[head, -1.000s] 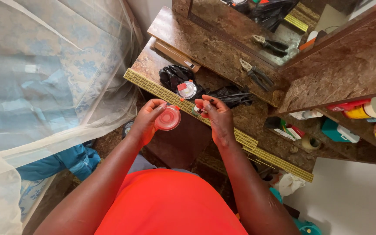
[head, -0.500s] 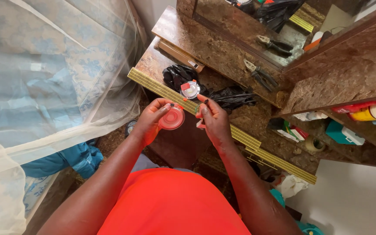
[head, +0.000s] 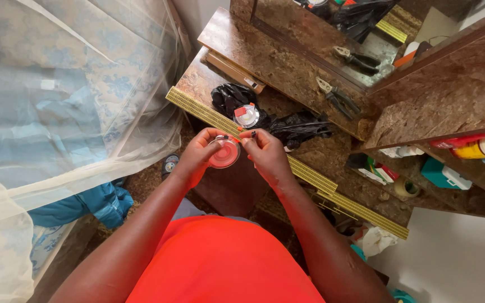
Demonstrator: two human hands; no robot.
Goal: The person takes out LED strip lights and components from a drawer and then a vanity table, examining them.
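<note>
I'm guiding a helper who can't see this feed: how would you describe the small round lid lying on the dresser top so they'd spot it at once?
Start at the brown marbled dresser top with the gold ribbed edge strip. On it, just beyond the hands, lies a crumpled black plastic bag. The round lid rests on that bag: small, clear, with a red and white label, unlike the red-filled round container in the left hand.

Red-white label on round lid (head: 246, 115), countertop
</note>
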